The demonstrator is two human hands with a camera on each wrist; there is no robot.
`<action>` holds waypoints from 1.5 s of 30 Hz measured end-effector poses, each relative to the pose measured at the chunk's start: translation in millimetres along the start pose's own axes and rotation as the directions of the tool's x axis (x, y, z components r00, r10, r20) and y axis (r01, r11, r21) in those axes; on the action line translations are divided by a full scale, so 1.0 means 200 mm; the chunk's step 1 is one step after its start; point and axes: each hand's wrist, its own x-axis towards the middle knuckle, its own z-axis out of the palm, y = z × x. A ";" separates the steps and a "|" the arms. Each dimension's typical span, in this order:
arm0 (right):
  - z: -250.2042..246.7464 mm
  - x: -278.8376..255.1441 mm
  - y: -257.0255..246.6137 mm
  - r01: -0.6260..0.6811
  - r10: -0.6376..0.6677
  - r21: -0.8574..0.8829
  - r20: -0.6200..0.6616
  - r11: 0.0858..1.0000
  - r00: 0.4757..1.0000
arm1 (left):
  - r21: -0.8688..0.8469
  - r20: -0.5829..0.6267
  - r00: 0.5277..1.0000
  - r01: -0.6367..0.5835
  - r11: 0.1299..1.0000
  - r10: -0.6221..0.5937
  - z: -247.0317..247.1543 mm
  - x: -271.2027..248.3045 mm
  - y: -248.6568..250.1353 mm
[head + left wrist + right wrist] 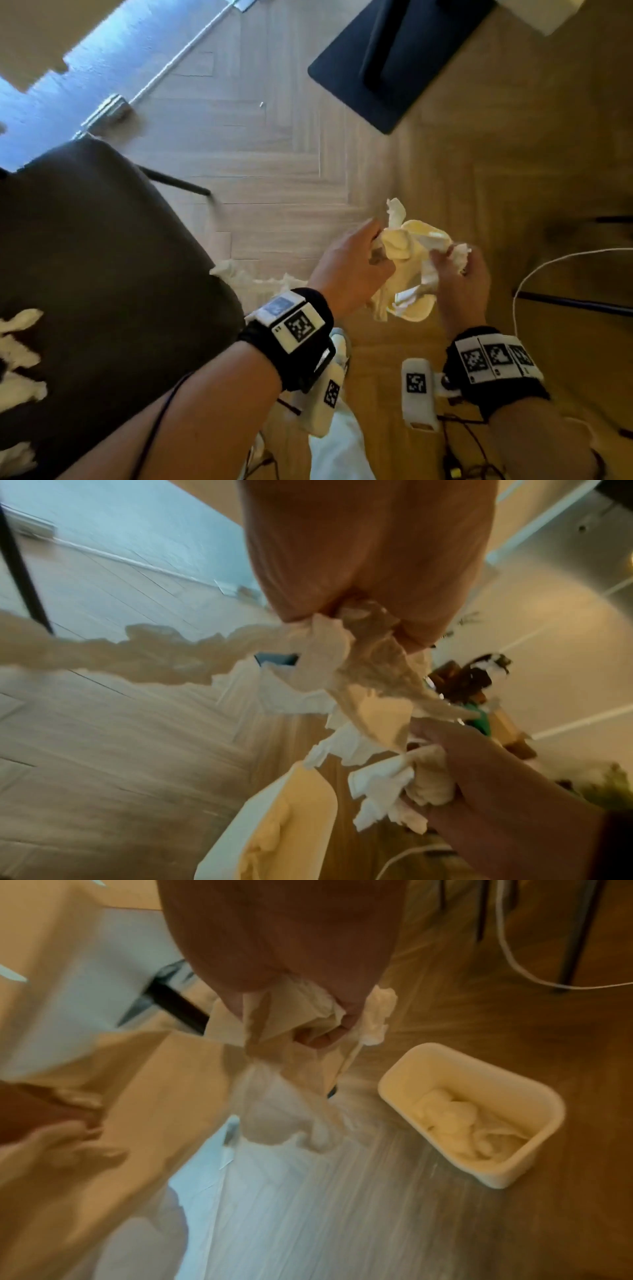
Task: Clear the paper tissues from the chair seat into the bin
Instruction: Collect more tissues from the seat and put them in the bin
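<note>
**Carrying tissues over the bin**

Bunched in both hands, the tissues point(407, 260) hang above the cream bin point(404, 1080) on the floor, right of the chair seat point(102, 246). The left hand point(346, 270) and right hand point(459, 277) each pinch a wad. Judged step: the drop; next, both grips must loosen squarely over the opening. More tissues lie at the seat's left edge. From the head view, hands and paper mostly hide the bin; blur smears the wrist views.

Both hands point(369, 561) grip tissues point(329, 653) — bin point(308, 799) below.
</note>
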 end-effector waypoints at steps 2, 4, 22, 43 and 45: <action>-0.09 0.14 0.16 -0.071 0.070 -0.006 -0.067 0.997 0.995 | 0.024 0.062 0.998 -0.025 0.999 0.024 0.20 0.12 0.03; -0.16 0.28 0.34 -0.151 0.146 -0.036 -0.119 0.988 0.982 | 0.029 0.095 0.993 -0.069 0.997 0.066 0.37 0.22 0.08; 0.00 0.70 1.18 -0.516 0.556 0.270 -0.094 0.813 0.826 | 0.004 0.017 0.997 0.080 0.997 -0.080 1.14 0.88 -0.35; 0.04 0.33 0.72 -0.384 0.395 -0.093 0.189 0.919 0.899 | 0.403 0.270 0.893 0.235 0.885 -0.360 0.72 0.53 -0.40; 0.16 0.21 0.55 -0.325 0.353 -0.139 0.306 0.935 0.884 | 0.329 0.158 0.918 0.299 0.896 -0.364 0.50 0.39 -0.36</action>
